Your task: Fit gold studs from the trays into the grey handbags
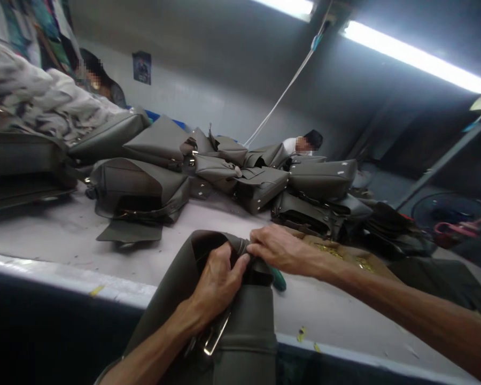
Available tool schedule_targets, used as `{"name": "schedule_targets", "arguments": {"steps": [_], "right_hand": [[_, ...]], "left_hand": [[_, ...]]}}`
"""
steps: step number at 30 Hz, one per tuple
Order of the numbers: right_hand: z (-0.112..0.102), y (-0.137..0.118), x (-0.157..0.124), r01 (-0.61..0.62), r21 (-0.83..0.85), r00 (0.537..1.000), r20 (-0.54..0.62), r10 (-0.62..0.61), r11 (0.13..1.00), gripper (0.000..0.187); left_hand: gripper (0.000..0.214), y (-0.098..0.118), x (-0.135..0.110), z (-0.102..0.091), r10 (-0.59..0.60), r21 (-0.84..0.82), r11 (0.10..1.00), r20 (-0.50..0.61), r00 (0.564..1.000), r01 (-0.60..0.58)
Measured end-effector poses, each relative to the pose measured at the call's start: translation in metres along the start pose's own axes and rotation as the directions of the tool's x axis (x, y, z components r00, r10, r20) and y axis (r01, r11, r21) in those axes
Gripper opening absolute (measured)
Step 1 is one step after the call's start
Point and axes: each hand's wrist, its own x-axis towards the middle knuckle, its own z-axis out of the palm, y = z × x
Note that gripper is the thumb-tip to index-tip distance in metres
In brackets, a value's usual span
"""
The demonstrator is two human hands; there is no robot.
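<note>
An olive-grey handbag point(248, 315) stands tilted in front of me at the table edge, with a gold-coloured metal buckle point(216, 337) on its side. My left hand point(220, 280) reaches into the bag's opening and grips the rim between thumb and fingers. Close beside it, my right hand point(274, 248) pinches the same rim at the folded corner, thumb and fingers pressed together. Whether a small part sits between the right fingertips is hidden. A green tool handle point(278, 279) shows just behind the bag, partly covered by it.
Several similar handbags point(140, 184) are heaped along the back of the white table point(176, 219). To the right is an open brown bag point(344, 251) with small gold-coloured pieces. White wrapping point(36, 80) is piled at left. Two people work behind the heap. A fan point(451, 219) stands at far right.
</note>
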Motion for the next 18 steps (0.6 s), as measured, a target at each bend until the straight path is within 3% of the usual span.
{"name": "schedule_targets", "arguments": {"steps": [6, 11, 18], "right_hand": [[-0.005, 0.001, -0.015, -0.009, -0.02, 0.998, 0.062, 0.01, 1.0, 0.026], [-0.014, -0.006, -0.018, 0.054, -0.142, 0.99, 0.138, -0.034, 0.988, 0.01], [-0.009, 0.001, -0.024, 0.219, -0.198, 0.972, 0.127, -0.196, 0.956, 0.012]], "left_hand": [[0.019, 0.002, -0.003, 0.005, 0.0, 0.001, 1.0, 0.083, 0.997, 0.0], [0.021, 0.006, -0.002, 0.002, 0.024, -0.033, 0.999, 0.132, 0.991, -0.019], [0.019, 0.01, -0.002, 0.002, 0.013, -0.033, 0.999, 0.139, 0.99, -0.008]]}}
